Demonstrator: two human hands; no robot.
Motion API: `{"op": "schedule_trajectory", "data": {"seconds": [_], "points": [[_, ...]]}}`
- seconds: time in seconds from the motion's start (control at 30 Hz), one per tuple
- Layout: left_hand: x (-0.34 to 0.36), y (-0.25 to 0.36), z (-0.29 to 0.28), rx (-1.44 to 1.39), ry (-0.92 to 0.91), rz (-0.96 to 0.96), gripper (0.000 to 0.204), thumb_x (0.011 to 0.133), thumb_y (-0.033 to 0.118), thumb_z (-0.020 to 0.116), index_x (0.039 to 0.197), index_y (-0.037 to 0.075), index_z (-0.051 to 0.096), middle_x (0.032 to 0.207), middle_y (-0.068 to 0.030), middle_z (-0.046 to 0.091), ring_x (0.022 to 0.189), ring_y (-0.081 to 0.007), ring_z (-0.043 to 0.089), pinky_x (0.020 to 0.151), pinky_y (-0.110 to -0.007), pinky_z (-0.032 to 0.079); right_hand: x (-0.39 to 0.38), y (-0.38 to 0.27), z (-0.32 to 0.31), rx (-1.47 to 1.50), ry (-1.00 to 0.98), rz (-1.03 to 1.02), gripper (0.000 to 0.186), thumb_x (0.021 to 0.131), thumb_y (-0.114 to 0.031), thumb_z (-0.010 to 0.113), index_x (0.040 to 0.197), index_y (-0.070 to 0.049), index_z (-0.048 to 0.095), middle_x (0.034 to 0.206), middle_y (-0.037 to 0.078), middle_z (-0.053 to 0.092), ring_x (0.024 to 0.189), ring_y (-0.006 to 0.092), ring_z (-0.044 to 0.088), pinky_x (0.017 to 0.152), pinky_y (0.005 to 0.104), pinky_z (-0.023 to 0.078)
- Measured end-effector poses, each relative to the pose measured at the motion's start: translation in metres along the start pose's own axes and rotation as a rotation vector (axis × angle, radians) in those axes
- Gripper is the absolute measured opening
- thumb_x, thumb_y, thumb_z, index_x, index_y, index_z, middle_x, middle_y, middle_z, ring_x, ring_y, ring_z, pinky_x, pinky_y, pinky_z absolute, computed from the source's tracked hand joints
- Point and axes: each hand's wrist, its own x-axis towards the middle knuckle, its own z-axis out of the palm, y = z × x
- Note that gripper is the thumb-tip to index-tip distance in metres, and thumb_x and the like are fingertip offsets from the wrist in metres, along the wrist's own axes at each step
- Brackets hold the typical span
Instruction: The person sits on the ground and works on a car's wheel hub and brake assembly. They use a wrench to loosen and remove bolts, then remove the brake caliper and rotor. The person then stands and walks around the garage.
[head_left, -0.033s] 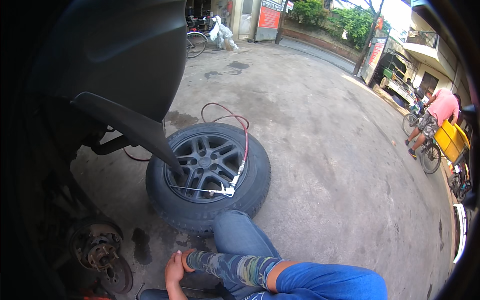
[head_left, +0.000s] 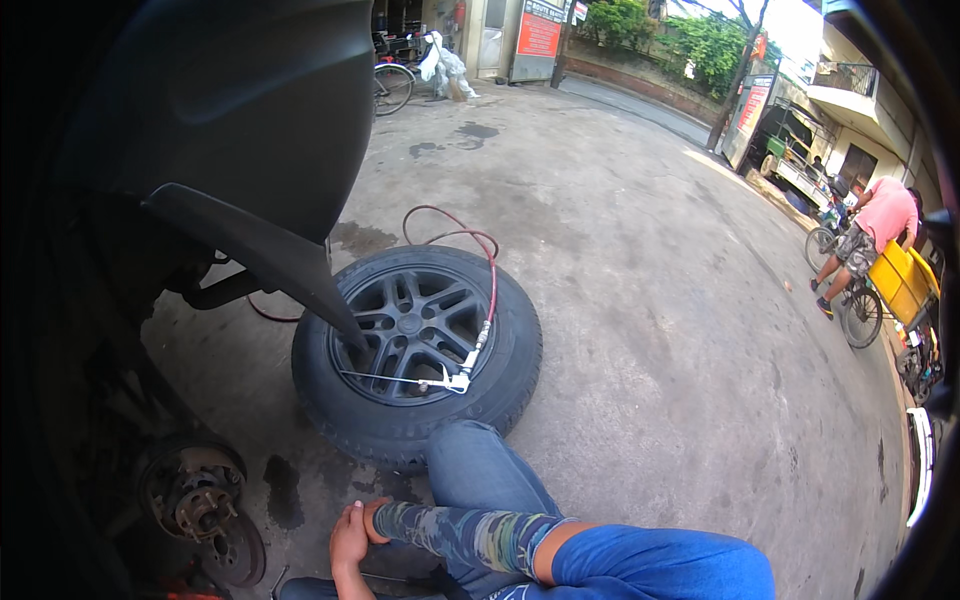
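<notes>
Head view, items as I log them from my remote post.

Left hand (head_left: 349,538): laid against the right hand (head_left: 374,522), low in frame. Grip: hands pressed together; whether fingers interlock or pinch anything, I cannot tell, since the left covers part of the right. I read it as a resting hold.

Wheel (head_left: 410,325): flat on the floor (head_left: 650,300), spoked face up, ahead of the knee (head_left: 468,450); contact between them, I cannot tell. Laid flat, I judge, it cannot roll and doubles as a shelf.

Air gun (head_left: 458,382): across the wheel's near side, thin nozzle to the left; likely set there for easy reach, off the floor.

Hose (head_left: 494,285): red, joined to the air gun, looped beyond the wheel; slack enough, by my guess, not to drag.

Flap (head_left: 265,255): dark, on the vehicle (head_left: 230,90); it blocks part of the wheel from me.

Hub (head_left: 205,512): left of the hands, studs showing, presumably because its wheel is off.

Disc (head_left: 238,562): just below the hub in my picture; its support, I cannot tell.

Person (head_left: 885,215): pink shirt, well apart at right, beside a yellow cart (head_left: 895,285).
</notes>
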Motion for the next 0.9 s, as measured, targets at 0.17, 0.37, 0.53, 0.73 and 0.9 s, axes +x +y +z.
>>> {"op": "schedule_trajectory", "data": {"seconds": [0.17,0.37,0.53,0.73,0.9], "points": [[0.001,0.0,0.0,0.003,-0.003,-0.021,0.06,0.1,0.047,0.038,0.128,-0.001,0.059,0.129,-0.0269,0.06,0.125,-0.0419,0.053,0.104,-0.044,0.041,-0.008,0.0,0.0,0.024,0.067,-0.022,0.024,0.074,-0.016,0.069,0.096,-0.014,0.078,0.103,0.013,0.074,0.101,0.0304,0.069,0.087,0.0446,0.054],[0.011,0.0,0.004,0.014,0.015,-0.025,0.061,0.1,0.047,0.037,0.13,-0.001,0.059,0.13,-0.0272,0.059,0.126,-0.0419,0.053,0.105,-0.044,0.04,-0.008,0.008,-0.002,0.024,0.099,-0.002,0.024,0.075,-0.016,0.069,0.097,-0.013,0.078,0.104,0.014,0.074,0.102,0.0296,0.069,0.087,0.0445,0.054],[0.008,0.005,0.001,0.032,0.019,-0.028,0.061,0.1,0.048,0.037,0.131,-0.001,0.058,0.129,-0.0273,0.06,0.126,-0.0416,0.053,0.105,-0.044,0.041,-0.007,0.009,0.001,0.096,0.183,-0.003,0.026,0.074,-0.016,0.069,0.098,-0.013,0.078,0.105,0.014,0.073,0.104,0.0292,0.069,0.088,0.0439,0.054],[0.004,0.01,-0.001,0.038,0.024,-0.026,0.06,0.1,0.048,0.038,0.131,0.0,0.058,0.128,-0.027,0.06,0.125,-0.0419,0.054,0.104,-0.044,0.041,-0.011,0.008,0.001,0.122,0.234,-0.016,0.028,0.073,-0.015,0.07,0.099,-0.011,0.078,0.106,0.015,0.073,0.105,0.0297,0.069,0.088,0.0429,0.054],[0.006,0.007,0.001,0.045,0.057,-0.015,0.06,0.1,0.047,0.038,0.13,0.0,0.059,0.127,-0.0268,0.061,0.123,-0.0426,0.055,0.103,-0.044,0.042,-0.017,0.007,-0.005,0.109,0.167,-0.005,0.025,0.073,-0.014,0.069,0.096,-0.011,0.078,0.106,0.015,0.073,0.104,0.0295,0.069,0.088,0.0428,0.054]]}}
